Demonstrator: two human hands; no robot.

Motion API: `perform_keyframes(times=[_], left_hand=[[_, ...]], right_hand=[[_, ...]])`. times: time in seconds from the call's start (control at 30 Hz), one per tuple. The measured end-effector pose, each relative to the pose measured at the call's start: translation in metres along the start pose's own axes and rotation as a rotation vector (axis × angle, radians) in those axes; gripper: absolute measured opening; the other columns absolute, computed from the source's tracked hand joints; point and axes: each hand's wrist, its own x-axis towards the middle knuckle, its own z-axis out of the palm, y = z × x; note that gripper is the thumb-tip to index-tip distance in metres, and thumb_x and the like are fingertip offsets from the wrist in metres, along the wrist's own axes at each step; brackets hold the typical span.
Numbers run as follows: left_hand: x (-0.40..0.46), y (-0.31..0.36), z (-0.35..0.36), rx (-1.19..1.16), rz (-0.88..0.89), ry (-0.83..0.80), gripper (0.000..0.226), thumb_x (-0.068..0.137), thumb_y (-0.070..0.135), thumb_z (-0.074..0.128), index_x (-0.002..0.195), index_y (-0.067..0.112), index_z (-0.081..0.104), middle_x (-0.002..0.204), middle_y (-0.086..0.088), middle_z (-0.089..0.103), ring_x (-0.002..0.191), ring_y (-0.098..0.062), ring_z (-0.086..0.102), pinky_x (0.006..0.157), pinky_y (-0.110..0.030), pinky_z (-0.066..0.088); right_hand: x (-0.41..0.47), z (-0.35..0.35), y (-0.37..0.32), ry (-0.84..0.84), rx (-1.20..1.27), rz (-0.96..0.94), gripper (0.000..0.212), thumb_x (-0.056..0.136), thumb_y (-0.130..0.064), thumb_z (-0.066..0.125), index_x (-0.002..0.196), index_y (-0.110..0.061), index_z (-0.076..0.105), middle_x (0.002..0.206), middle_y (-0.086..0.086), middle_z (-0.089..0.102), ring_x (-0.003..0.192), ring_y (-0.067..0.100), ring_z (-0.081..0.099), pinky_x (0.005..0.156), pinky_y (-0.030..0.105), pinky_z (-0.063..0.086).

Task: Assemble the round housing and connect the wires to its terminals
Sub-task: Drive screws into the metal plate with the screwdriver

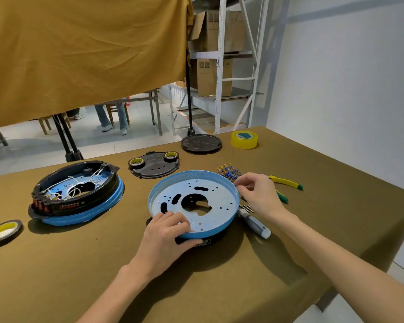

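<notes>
An olive-brown worktop (289, 252) sits below a mustard curtain, with shelves of boxes behind. The blue pan (194, 201) lies open side up near the middle, on a black base (203, 241) that shows only at its near edge. The left hand (166, 236) holds the near rim, thumb under the edge and fingers curled over onto the floor of the pan. The right hand (257, 194) touches the far-right rim, fingers bent; whether this grip pinches the rim or something small, I cannot tell. Wires (229, 172) with terminals lie just behind it, a screwdriver (254, 222) and cutters (287, 183) beside it. A finished unit (77, 192) stands to the left.

Risks, as I judge: turning the pan with one hand could shift it off the base so its holes miss, or the wrist could sweep loose screws (247, 208) away.
</notes>
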Motion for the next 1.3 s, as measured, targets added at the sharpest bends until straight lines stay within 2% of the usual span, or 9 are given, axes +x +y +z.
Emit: perform_keyframes(times=[0.23, 0.43, 0.57, 0.7, 0.83, 0.93, 1.03, 1.17, 1.3], left_hand=[[0.029, -0.001, -0.019, -0.369, -0.239, 0.220, 0.029, 0.085, 0.050, 0.077, 0.094, 0.022, 0.074, 0.096, 0.015, 0.068, 0.092, -0.010, 0.066, 0.073, -0.027, 0.057], [0.064, -0.002, -0.063, -0.829, -0.736, 0.522, 0.024, 0.081, 0.053, 0.074, 0.086, 0.029, 0.077, 0.080, -0.001, 0.076, 0.072, -0.023, 0.073, 0.056, -0.026, 0.058], [0.068, -0.004, -0.079, -1.058, -0.992, 0.547, 0.026, 0.088, 0.044, 0.075, 0.088, 0.018, 0.079, 0.091, -0.011, 0.079, 0.088, -0.033, 0.076, 0.072, -0.040, 0.063], [0.062, -0.011, -0.082, -1.275, -1.219, 0.587, 0.035, 0.091, 0.042, 0.073, 0.104, 0.010, 0.077, 0.097, -0.010, 0.080, 0.086, -0.027, 0.078, 0.061, -0.036, 0.063], [0.042, -0.033, -0.075, -1.498, -1.507, 0.526, 0.038, 0.089, 0.042, 0.075, 0.109, 0.010, 0.074, 0.094, -0.017, 0.079, 0.094, -0.037, 0.074, 0.071, -0.052, 0.061], [0.023, -0.043, -0.066, -1.514, -1.636, 0.464, 0.033, 0.093, 0.038, 0.072, 0.105, 0.007, 0.072, 0.087, -0.020, 0.078, 0.085, -0.038, 0.074, 0.062, -0.050, 0.060], [0.002, -0.044, -0.049, -1.394, -1.634, 0.412, 0.027, 0.096, 0.027, 0.070, 0.113, 0.006, 0.070, 0.098, -0.016, 0.079, 0.097, -0.031, 0.075, 0.083, -0.047, 0.060], [-0.009, -0.042, -0.037, -0.970, -1.514, 0.269, 0.026, 0.105, 0.026, 0.053, 0.099, 0.006, 0.068, 0.088, -0.010, 0.077, 0.088, -0.020, 0.068, 0.067, -0.031, 0.049], [-0.006, -0.043, -0.043, -0.801, -1.377, 0.151, 0.037, 0.109, 0.029, 0.045, 0.093, 0.004, 0.067, 0.088, -0.007, 0.070, 0.085, -0.014, 0.061, 0.078, -0.034, 0.045]], right_hand=[[0.002, 0.002, -0.006, 0.224, 0.196, 0.057, 0.009, 0.095, -0.007, 0.068, 0.098, -0.016, 0.069, 0.087, -0.001, 0.070, 0.078, 0.011, 0.068, 0.070, 0.026, 0.057], [-0.001, 0.026, -0.021, 0.152, 0.283, 0.048, 0.013, 0.093, -0.006, 0.071, 0.092, -0.019, 0.068, 0.079, 0.002, 0.071, 0.070, 0.017, 0.069, 0.062, 0.026, 0.058], [-0.001, 0.043, -0.026, 0.041, 0.292, 0.052, 0.014, 0.091, -0.003, 0.072, 0.086, -0.016, 0.069, 0.072, 0.001, 0.073, 0.062, 0.013, 0.071, 0.062, 0.029, 0.060], [-0.010, 0.053, -0.021, 0.006, 0.264, 0.056, 0.017, 0.090, -0.004, 0.074, 0.086, -0.020, 0.071, 0.076, 0.000, 0.075, 0.066, 0.010, 0.075, 0.066, 0.027, 0.063], [-0.012, 0.051, -0.017, 0.032, 0.235, 0.058, 0.014, 0.089, -0.008, 0.076, 0.086, -0.021, 0.073, 0.071, -0.004, 0.074, 0.067, 0.010, 0.074, 0.068, 0.034, 0.064], [-0.014, 0.050, -0.019, 0.024, 0.182, 0.038, 0.016, 0.090, -0.011, 0.076, 0.085, -0.026, 0.071, 0.072, -0.008, 0.073, 0.069, 0.009, 0.071, 0.068, 0.033, 0.063], [-0.015, 0.053, -0.022, 0.064, 0.120, 0.015, 0.014, 0.091, -0.017, 0.076, 0.087, -0.028, 0.070, 0.081, -0.013, 0.071, 0.077, 0.003, 0.067, 0.070, 0.026, 0.058], [-0.018, 0.057, -0.023, 0.108, 0.003, -0.038, 0.009, 0.091, -0.016, 0.075, 0.090, -0.024, 0.070, 0.082, -0.015, 0.069, 0.079, 0.001, 0.064, 0.071, 0.022, 0.054], [-0.013, 0.059, -0.026, 0.116, 0.018, -0.041, 0.014, 0.091, -0.011, 0.074, 0.090, -0.024, 0.068, 0.082, -0.014, 0.068, 0.079, -0.001, 0.063, 0.067, 0.010, 0.045]])
